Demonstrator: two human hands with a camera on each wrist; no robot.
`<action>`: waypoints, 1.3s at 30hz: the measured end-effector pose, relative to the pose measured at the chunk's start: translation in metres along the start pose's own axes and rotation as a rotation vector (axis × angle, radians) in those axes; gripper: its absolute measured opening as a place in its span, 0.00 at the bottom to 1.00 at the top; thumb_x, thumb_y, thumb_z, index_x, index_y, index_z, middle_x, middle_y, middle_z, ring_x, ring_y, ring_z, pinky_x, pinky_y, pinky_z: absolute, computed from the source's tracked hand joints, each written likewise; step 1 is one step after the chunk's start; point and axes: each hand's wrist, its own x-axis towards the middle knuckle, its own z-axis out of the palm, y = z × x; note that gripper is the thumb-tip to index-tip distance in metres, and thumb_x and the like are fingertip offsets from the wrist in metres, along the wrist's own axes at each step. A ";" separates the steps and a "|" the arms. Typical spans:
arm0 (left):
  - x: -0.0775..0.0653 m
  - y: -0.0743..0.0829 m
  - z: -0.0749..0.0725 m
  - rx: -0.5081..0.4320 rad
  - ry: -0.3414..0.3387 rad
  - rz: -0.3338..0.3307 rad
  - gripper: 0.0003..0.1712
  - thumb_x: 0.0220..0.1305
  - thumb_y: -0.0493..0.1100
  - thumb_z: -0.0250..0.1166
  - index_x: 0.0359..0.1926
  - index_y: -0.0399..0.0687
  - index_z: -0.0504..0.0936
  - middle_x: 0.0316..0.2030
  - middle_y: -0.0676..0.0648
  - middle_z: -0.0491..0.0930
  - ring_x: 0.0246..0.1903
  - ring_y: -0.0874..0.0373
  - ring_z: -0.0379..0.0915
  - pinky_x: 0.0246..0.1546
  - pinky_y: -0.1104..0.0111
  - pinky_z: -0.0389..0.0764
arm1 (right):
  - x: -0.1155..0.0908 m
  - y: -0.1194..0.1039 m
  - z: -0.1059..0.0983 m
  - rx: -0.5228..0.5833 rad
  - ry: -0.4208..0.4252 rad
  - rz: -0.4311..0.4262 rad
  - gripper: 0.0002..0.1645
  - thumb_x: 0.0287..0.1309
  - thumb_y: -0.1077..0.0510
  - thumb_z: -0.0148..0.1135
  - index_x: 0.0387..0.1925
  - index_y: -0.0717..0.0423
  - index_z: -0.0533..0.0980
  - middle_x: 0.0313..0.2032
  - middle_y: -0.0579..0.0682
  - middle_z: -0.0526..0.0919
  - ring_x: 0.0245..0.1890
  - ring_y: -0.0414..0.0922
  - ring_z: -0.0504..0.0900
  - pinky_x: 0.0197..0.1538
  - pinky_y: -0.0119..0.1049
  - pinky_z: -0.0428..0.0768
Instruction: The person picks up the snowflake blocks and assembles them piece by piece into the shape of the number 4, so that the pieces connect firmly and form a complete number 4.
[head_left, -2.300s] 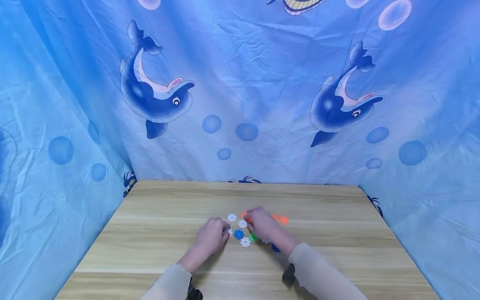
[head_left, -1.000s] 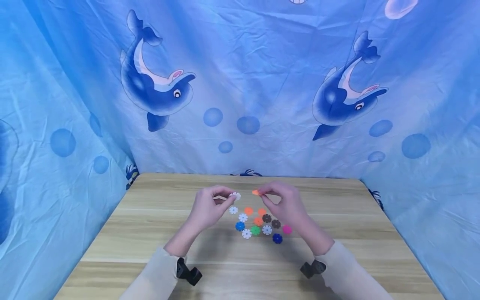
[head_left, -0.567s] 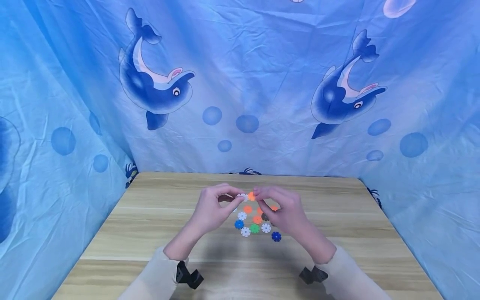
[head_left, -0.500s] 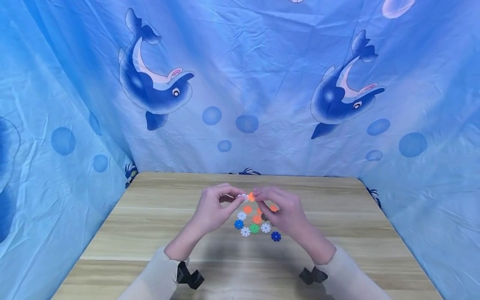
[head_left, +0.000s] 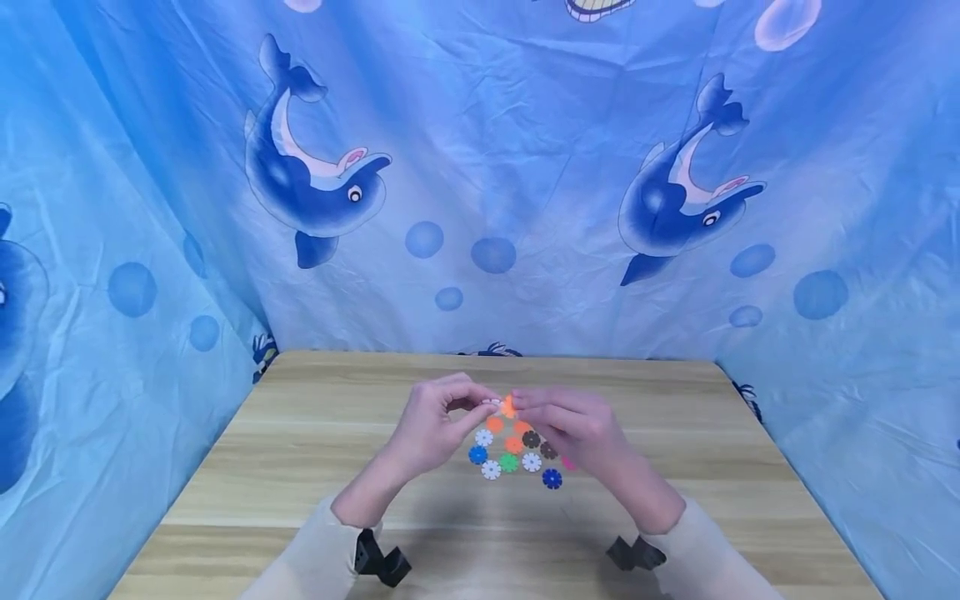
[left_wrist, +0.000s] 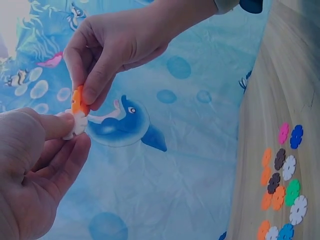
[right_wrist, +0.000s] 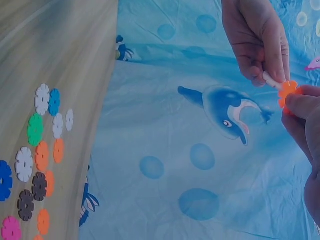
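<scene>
Above the table, my left hand [head_left: 435, 423] pinches a white notched snowflake disc [left_wrist: 77, 126] between thumb and fingers. My right hand [head_left: 588, 423] pinches an orange snowflake disc [right_wrist: 287, 91] the same way. The two discs meet at their rims, set at an angle to each other; how deep their slots interlock cannot be made out. Fingers cover part of both discs. Beneath the hands lie several loose discs, among them a green disc [head_left: 509, 462], a light blue disc [head_left: 477, 454], a dark blue disc [head_left: 552, 478] and a brown disc [head_left: 531, 438].
A wooden table [head_left: 315, 483] carries the loose discs near its middle. Behind it and along both sides hangs a blue cloth [head_left: 495, 167] printed with dolphins. A pink disc [right_wrist: 11, 228] lies at one end of the group.
Both hands have risen from the table with one disc each and come together. Over the last half second the white disc has turned nearly edge-on in the head view.
</scene>
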 end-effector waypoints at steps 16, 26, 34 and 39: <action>-0.001 -0.003 0.006 -0.183 0.020 -0.114 0.07 0.68 0.38 0.74 0.46 0.44 0.91 0.41 0.45 0.92 0.38 0.59 0.90 0.46 0.67 0.92 | -0.003 -0.003 0.003 -0.025 0.072 -0.039 0.11 0.73 0.63 0.66 0.34 0.66 0.88 0.34 0.61 0.92 0.34 0.55 0.94 0.41 0.37 0.91; -0.008 -0.012 0.005 -0.159 0.041 -0.139 0.05 0.68 0.39 0.75 0.44 0.46 0.92 0.40 0.45 0.92 0.37 0.59 0.91 0.47 0.68 0.92 | -0.017 0.005 -0.015 -0.137 -0.103 0.278 0.11 0.62 0.64 0.75 0.47 0.58 0.88 0.44 0.55 0.93 0.43 0.52 0.93 0.50 0.36 0.91; -0.012 -0.012 0.002 -0.148 0.041 -0.114 0.05 0.67 0.38 0.75 0.43 0.45 0.92 0.40 0.45 0.92 0.38 0.60 0.89 0.46 0.68 0.92 | -0.066 0.029 -0.034 -0.245 -0.278 0.573 0.20 0.49 0.70 0.80 0.46 0.56 0.89 0.43 0.53 0.93 0.41 0.51 0.93 0.45 0.46 0.93; -0.016 -0.013 -0.001 -0.141 0.041 -0.122 0.05 0.67 0.38 0.75 0.43 0.45 0.92 0.40 0.46 0.92 0.39 0.61 0.89 0.47 0.69 0.92 | -0.094 0.033 -0.036 -0.270 -0.347 0.699 0.17 0.52 0.68 0.79 0.45 0.56 0.89 0.44 0.55 0.93 0.39 0.53 0.93 0.42 0.46 0.93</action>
